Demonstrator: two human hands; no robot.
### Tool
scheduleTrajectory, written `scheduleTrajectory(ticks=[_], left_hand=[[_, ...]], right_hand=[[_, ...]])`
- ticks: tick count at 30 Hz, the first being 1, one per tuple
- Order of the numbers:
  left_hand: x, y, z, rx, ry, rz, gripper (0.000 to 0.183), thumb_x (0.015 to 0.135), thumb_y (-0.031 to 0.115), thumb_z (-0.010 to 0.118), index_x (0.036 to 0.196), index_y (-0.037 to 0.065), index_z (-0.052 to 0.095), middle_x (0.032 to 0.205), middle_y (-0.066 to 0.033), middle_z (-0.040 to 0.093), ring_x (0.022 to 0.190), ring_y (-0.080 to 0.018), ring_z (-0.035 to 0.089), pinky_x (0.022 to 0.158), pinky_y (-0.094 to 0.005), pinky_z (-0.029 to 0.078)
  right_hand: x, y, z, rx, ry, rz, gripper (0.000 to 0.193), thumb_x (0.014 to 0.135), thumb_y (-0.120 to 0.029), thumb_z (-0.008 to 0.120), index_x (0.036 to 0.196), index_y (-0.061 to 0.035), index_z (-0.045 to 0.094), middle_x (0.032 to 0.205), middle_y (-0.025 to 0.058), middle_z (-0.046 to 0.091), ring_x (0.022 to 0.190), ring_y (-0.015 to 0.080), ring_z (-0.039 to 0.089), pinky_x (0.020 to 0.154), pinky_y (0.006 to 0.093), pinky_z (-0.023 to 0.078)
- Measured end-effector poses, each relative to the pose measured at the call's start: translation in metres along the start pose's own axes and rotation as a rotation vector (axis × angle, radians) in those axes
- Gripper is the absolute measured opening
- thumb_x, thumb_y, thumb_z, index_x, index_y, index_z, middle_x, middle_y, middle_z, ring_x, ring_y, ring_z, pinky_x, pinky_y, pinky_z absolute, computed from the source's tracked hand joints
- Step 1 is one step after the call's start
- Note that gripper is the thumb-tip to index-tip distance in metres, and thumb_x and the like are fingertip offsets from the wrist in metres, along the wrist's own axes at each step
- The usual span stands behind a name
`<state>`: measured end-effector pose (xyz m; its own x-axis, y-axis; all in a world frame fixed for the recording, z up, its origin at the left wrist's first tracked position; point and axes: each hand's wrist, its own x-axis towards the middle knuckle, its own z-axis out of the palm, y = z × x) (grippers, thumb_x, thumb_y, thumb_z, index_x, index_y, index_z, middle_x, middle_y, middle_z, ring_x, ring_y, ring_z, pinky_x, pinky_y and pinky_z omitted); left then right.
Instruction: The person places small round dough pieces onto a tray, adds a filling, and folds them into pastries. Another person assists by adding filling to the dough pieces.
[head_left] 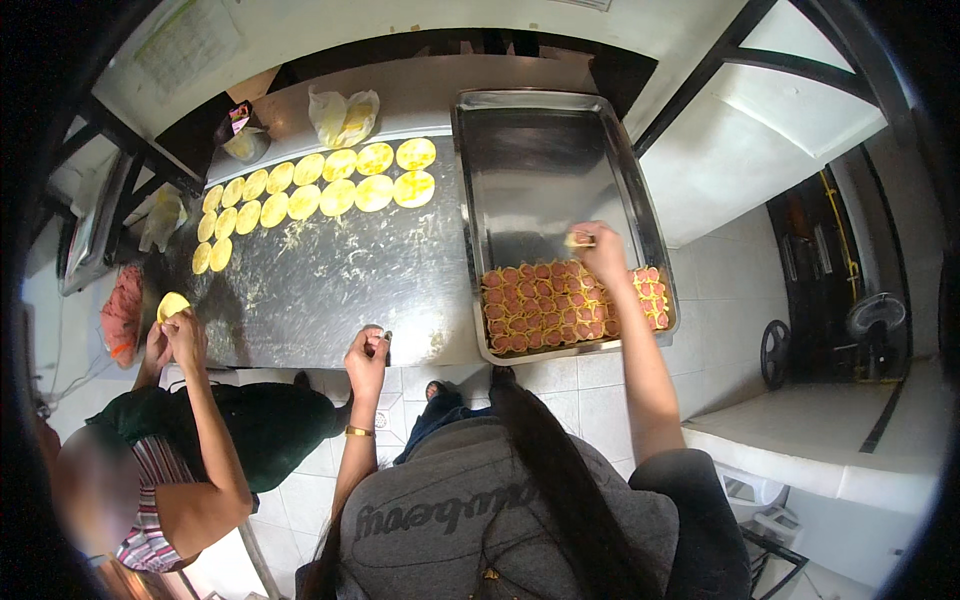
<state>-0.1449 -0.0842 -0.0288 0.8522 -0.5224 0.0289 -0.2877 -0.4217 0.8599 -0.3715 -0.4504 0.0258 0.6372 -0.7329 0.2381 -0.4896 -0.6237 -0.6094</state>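
My right hand is closed round an open-topped dumpling, held above the large metal tray. In the near part of that tray stand several rows of filled dumplings, pinkish meat showing inside yellow wrappers. My left hand is closed at the table's near edge; something small and shiny shows at its fingertips, too small to name. Farther off, flat round yellow wrappers lie in rows on the floury metal table.
On my left a co-worker's hands hold a yellow wrapper. A clear plastic bag and a small container stand at the table's back. A red bag lies by the left edge; a white wall rises beyond the tray.
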Motion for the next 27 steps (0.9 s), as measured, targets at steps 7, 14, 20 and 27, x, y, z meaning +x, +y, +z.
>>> scheduleTrajectory(ticks=[7,14,20,27], left_hand=[[0.005,-0.016,0.008,0.067,-0.008,-0.025,0.009,0.081,0.007,0.062,0.088,0.002,0.06,0.066,0.0005,0.054,0.059,-0.0066,0.049,0.055,-0.0235,0.041],[0.004,-0.027,0.01,0.124,0.077,0.004,0.009,0.077,0.006,0.064,0.085,0.002,0.061,0.062,-0.0047,0.056,0.056,-0.0131,0.054,0.054,-0.0282,0.044],[0.005,-0.021,0.015,0.092,0.046,-0.026,0.009,0.078,0.006,0.063,0.086,0.002,0.061,0.063,-0.0054,0.056,0.057,-0.0148,0.055,0.056,-0.0286,0.045],[0.001,-0.015,0.015,0.147,0.07,0.043,0.008,0.082,0.008,0.062,0.087,0.003,0.06,0.066,0.0001,0.054,0.06,-0.0081,0.051,0.057,-0.0241,0.042]], right_hand=[[0.001,0.065,-0.014,-0.248,-0.275,0.07,0.031,0.061,0.004,0.061,0.088,-0.0098,0.069,0.088,0.017,0.062,0.086,0.0344,0.06,0.077,0.0402,0.048],[-0.005,0.059,-0.024,-0.208,-0.411,0.034,0.032,0.063,0.001,0.06,0.091,-0.011,0.07,0.092,0.0185,0.063,0.091,0.0362,0.059,0.083,0.0404,0.047],[-0.003,0.081,-0.03,-0.202,-0.513,0.03,0.036,0.065,-0.009,0.059,0.099,-0.0113,0.069,0.098,0.0198,0.063,0.095,0.0369,0.058,0.088,0.0408,0.045],[0.004,0.073,-0.033,-0.146,-0.557,-0.005,0.033,0.065,-0.012,0.058,0.096,-0.0116,0.071,0.104,0.017,0.064,0.1,0.0349,0.057,0.091,0.0405,0.044]])
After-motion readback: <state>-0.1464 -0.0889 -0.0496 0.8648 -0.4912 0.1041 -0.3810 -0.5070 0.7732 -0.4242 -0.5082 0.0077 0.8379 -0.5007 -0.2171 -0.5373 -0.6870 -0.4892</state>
